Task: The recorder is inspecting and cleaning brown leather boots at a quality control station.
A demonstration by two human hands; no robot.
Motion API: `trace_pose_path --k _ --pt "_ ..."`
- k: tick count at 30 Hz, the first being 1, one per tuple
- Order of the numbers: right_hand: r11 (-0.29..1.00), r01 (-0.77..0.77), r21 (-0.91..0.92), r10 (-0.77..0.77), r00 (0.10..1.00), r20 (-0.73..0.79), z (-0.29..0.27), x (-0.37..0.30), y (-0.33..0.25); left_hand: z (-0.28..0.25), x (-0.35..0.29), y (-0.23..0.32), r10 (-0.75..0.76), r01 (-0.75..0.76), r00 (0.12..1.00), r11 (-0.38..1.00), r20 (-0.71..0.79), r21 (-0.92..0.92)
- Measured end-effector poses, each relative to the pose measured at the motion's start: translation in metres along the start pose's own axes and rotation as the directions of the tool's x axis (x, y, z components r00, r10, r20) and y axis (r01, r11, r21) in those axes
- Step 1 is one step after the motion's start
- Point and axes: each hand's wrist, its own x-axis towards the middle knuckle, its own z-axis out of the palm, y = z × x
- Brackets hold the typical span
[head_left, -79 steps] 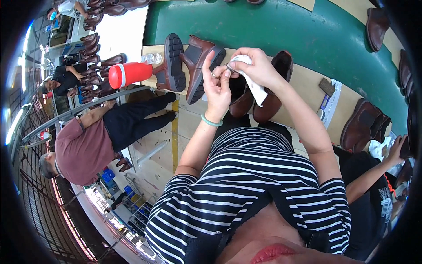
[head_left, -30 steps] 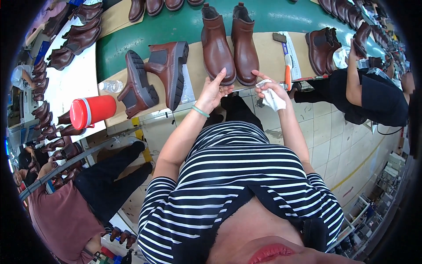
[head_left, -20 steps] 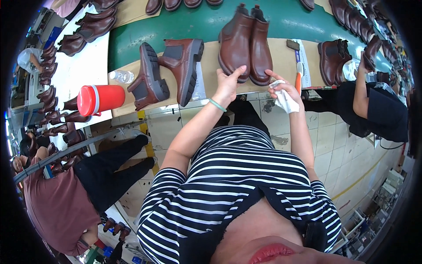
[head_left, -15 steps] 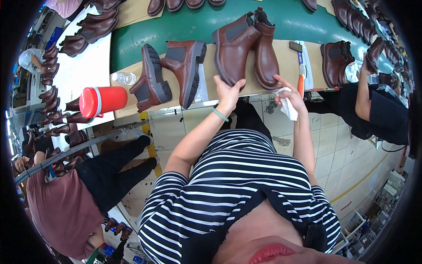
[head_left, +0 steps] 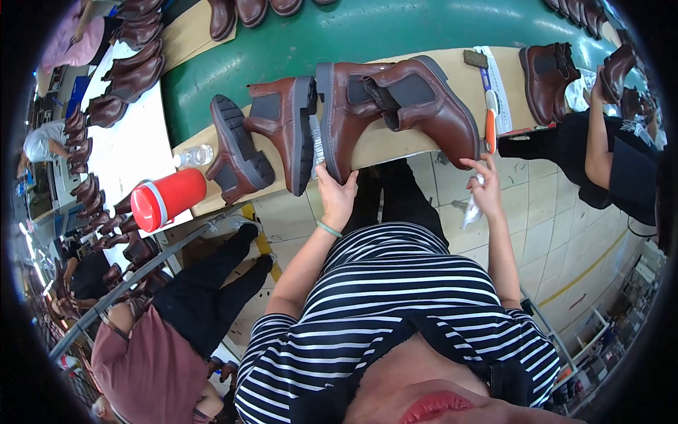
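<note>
My left hand grips the toe of a brown leather ankle boot with dark elastic side panels. Its mate, a second brown boot, lies tilted to the right of it, and their upper parts meet. My right hand has its fingertips at that second boot's toe. A white cloth is tucked in the same hand's fingers and hangs below. Left of these, another brown boot and its neighbouring boot lie on their sides, dark treaded soles showing.
A red jug and a clear bottle stand on the left of the bench. An orange-and-white handled brush and a dark block lie right. Co-workers are on both sides; one person stands lower left.
The boots before me have swung apart at the toes, the left one toward the left and the right one toward the right. Both hands have followed the toes and come nearer.
</note>
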Motion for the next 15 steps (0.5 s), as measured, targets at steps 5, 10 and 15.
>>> trace_pose_path --k 5,10,15 --pt "0.998 0.057 -0.019 -0.058 0.995 -0.080 0.011 0.001 0.010 -0.006 0.005 0.007 -0.042 0.035 0.998 0.992 0.055 0.119" --pt "0.964 -0.188 0.188 0.179 0.982 0.065 -0.003 0.006 0.008 -0.012 0.020 0.012 0.133 -0.138 0.990 0.985 0.054 0.105" --pt "0.841 -0.340 0.422 0.244 0.932 0.267 -0.018 0.021 -0.008 -0.013 0.047 0.038 0.017 -0.026 0.996 0.994 0.083 0.107"
